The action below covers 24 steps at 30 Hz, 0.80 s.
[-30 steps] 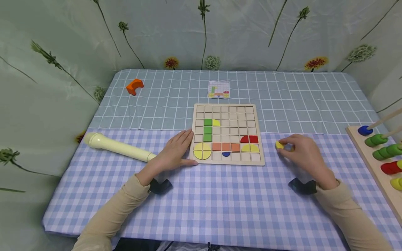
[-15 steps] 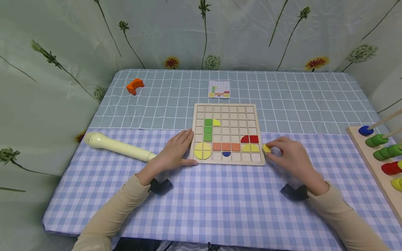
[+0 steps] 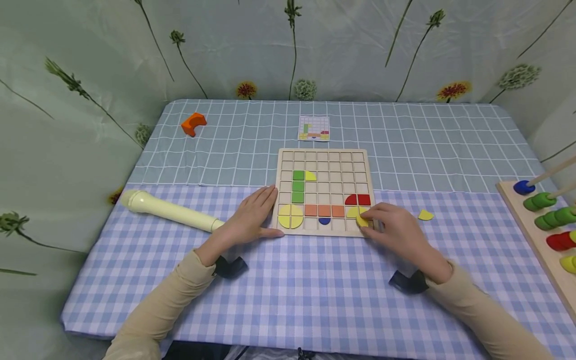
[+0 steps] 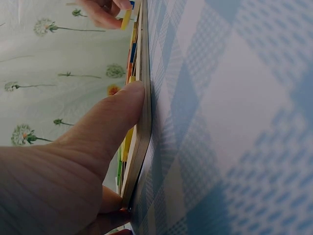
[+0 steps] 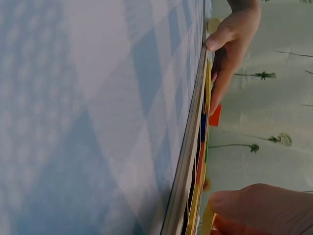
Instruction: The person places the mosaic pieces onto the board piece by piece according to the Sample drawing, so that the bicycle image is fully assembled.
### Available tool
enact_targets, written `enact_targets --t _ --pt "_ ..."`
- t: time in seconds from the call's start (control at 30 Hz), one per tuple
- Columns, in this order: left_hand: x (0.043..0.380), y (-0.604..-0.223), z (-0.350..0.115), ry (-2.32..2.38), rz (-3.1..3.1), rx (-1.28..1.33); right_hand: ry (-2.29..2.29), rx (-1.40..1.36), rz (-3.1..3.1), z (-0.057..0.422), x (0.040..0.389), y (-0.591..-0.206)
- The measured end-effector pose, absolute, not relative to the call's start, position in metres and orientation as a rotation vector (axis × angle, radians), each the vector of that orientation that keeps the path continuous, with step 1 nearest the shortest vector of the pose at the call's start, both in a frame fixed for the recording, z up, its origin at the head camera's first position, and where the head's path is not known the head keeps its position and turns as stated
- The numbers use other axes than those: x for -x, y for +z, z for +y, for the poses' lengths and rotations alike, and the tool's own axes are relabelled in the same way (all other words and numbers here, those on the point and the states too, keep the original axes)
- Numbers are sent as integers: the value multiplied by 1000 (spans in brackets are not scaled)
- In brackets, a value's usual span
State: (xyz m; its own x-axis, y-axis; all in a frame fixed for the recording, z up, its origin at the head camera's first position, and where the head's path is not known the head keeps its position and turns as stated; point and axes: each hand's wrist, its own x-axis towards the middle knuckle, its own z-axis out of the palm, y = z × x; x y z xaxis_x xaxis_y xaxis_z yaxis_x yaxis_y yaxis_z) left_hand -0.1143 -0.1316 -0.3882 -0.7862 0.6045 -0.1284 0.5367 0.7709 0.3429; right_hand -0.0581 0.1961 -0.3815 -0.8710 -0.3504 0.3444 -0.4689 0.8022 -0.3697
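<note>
A wooden grid board lies mid-table, with colored tiles in several of its squares. My left hand rests along the board's left edge, fingers straight; in the left wrist view its thumb touches the front edge. My right hand pinches a yellow quarter-circle tile over the board's lower right squares, just in front of the seated yellow tiles. The right wrist view shows the thumb on that tile; whether it touches the board, I cannot tell. Another yellow quarter-circle tile lies on the cloth right of this hand.
Behind the board lies a small pattern card. An orange arched block sits at the back left. A pale yellow microphone-shaped thing lies beside the left hand. At the right edge stands a wooden base with pegs and colored beads.
My right hand has moved left from the cloth to over the board with the yellow tile. Another yellow tile has come into sight behind it. The left hand stays put.
</note>
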Motion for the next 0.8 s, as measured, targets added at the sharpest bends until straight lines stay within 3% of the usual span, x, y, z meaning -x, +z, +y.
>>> enact_targets --t 0.8 --pt "114 -386 -131 431 2728 -881 637 -571 -2894 180 57 -385"
